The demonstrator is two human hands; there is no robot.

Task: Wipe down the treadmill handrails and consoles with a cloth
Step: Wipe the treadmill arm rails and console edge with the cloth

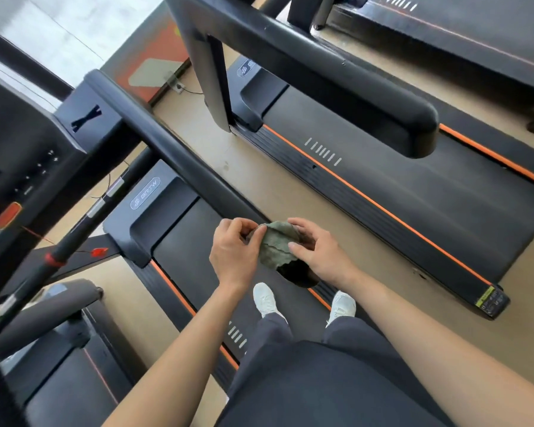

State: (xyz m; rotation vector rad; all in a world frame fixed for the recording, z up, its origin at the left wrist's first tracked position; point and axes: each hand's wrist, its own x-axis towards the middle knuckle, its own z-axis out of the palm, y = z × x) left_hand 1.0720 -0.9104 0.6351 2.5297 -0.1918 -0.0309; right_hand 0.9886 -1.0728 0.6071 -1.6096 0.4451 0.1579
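step: regrip | left hand: grip pinching crumpled grey-green cloth | right hand: grip pinching opposite edge | why: likely refolding over long black padded treadmill handrail end

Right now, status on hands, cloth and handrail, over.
Hands: left hand and right hand both pinch the green cloth. It sits bunched over near end of handrail. Nothing in the way.

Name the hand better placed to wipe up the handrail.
Left, probably: the left hand pinches the cloth on the side where the handrail continues; the right hand grips its far edge.
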